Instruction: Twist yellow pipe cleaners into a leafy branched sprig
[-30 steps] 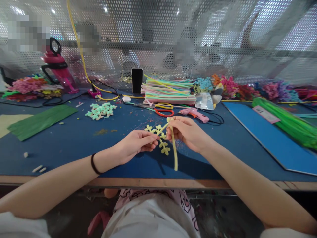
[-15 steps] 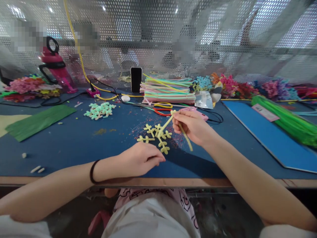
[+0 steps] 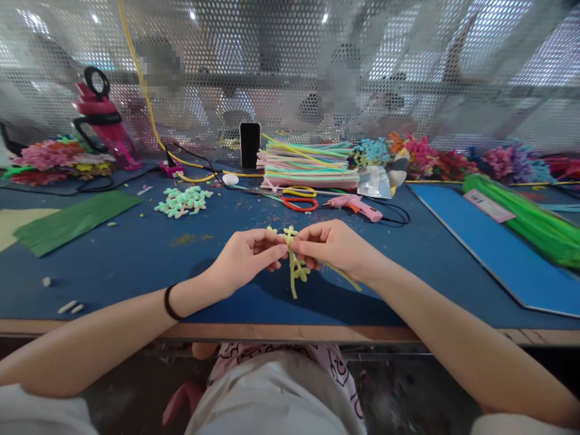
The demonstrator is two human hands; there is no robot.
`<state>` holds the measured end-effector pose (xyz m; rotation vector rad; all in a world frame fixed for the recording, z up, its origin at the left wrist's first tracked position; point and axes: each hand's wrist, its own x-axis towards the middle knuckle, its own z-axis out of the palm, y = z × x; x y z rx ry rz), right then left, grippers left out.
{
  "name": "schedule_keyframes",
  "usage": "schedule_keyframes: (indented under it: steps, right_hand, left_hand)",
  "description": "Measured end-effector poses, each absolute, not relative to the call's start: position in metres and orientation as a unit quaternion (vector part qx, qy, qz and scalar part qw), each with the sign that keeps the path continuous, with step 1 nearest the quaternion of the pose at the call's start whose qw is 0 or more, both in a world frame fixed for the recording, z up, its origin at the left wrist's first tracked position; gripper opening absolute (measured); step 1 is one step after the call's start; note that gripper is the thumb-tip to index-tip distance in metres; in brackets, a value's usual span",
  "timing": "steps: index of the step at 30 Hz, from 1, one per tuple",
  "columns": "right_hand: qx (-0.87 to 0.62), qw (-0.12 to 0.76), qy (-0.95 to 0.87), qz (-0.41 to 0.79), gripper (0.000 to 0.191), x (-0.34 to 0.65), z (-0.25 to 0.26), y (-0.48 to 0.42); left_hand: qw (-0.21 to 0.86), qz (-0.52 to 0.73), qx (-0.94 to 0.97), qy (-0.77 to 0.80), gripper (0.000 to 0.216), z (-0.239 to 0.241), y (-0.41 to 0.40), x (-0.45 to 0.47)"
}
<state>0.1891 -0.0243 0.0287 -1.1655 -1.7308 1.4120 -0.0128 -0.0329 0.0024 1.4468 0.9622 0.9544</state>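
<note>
Fingertips of my left hand (image 3: 249,257) and my right hand (image 3: 338,248) meet over the table's middle, both pinching a pale yellow pipe cleaner (image 3: 292,279). One end hangs down between the hands; another yellow length (image 3: 347,278) sticks out below my right palm. The part inside the pinch is mostly covered by fingers. Behind and below lie yellow pipe-cleaner sprigs (image 3: 302,273) with looped petals, partly hidden by my hands.
Beyond my hands lie red-handled scissors (image 3: 299,204), a pink glue gun (image 3: 356,206) and a stack of pastel pipe cleaners (image 3: 308,166). Mint-green pieces (image 3: 183,201) sit left of centre. A blue board (image 3: 489,248) and bagged green pipe cleaners (image 3: 521,214) are right.
My left hand has risen from the table edge to grip the pipe cleaner. My right hand has come down and left to meet it, uncovering the glue gun.
</note>
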Motion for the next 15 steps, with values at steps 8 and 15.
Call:
schedule_keyframes:
  steps: [8,15]
  right_hand:
    - [-0.424,0.296,-0.677,0.523,0.036,0.1881,0.0265,-0.0253]
    - [-0.433,0.268,-0.711,0.485,0.033,0.188,0.0284,-0.0261]
  left_hand:
    - [0.529,0.394,0.644,0.387,0.026,-0.0016,-0.0287,-0.0138]
    - [0.57,0.415,0.595,0.386,0.033,0.0015,-0.0293,-0.0161]
